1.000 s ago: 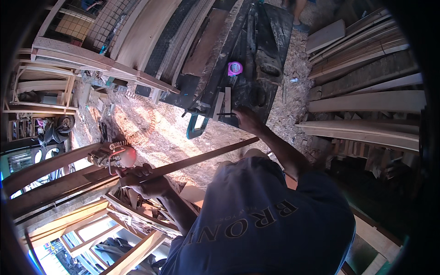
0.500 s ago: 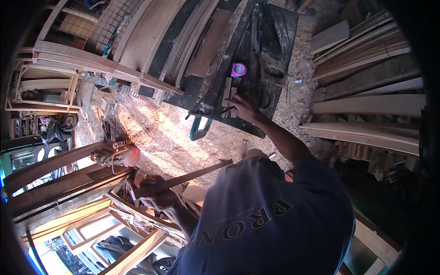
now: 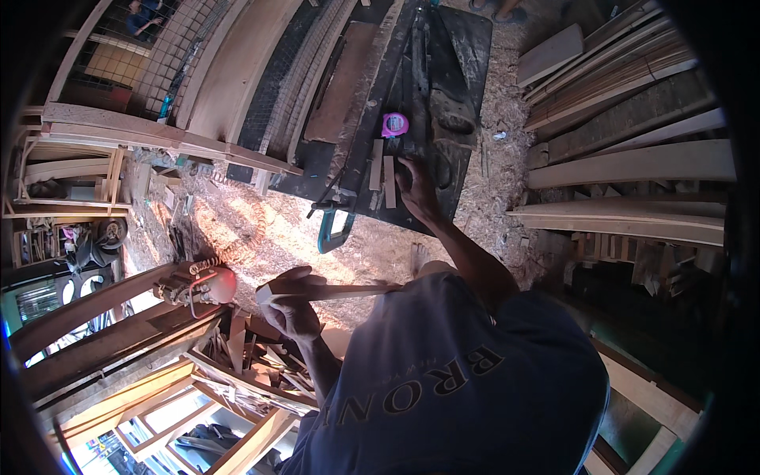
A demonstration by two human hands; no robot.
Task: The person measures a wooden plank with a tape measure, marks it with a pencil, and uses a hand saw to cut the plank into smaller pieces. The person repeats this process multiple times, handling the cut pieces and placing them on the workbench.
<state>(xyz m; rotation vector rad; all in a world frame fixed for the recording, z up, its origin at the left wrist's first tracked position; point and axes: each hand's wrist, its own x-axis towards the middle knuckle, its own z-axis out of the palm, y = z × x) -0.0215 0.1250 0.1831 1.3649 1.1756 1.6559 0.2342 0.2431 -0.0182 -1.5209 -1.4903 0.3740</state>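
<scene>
The left hand (image 3: pixel 293 317) grips a wooden batten (image 3: pixel 352 292) that extends rightward from it. The right hand (image 3: pixel 416 190), whose grasp I cannot tell, is over the worktop (image 3: pixel 471 55), just right of two short wooden strips (image 3: pixel 389 182), with a pink tape measure (image 3: pixel 394 125) ahead of it.

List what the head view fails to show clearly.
Head view:
Right hand: its back hides whether it holds anything.
Far end of the wood strip: perhaps hidden by the shirt.
Legs above the feet: cut off by the top edge.
Print on the tape measure: too small.
</scene>
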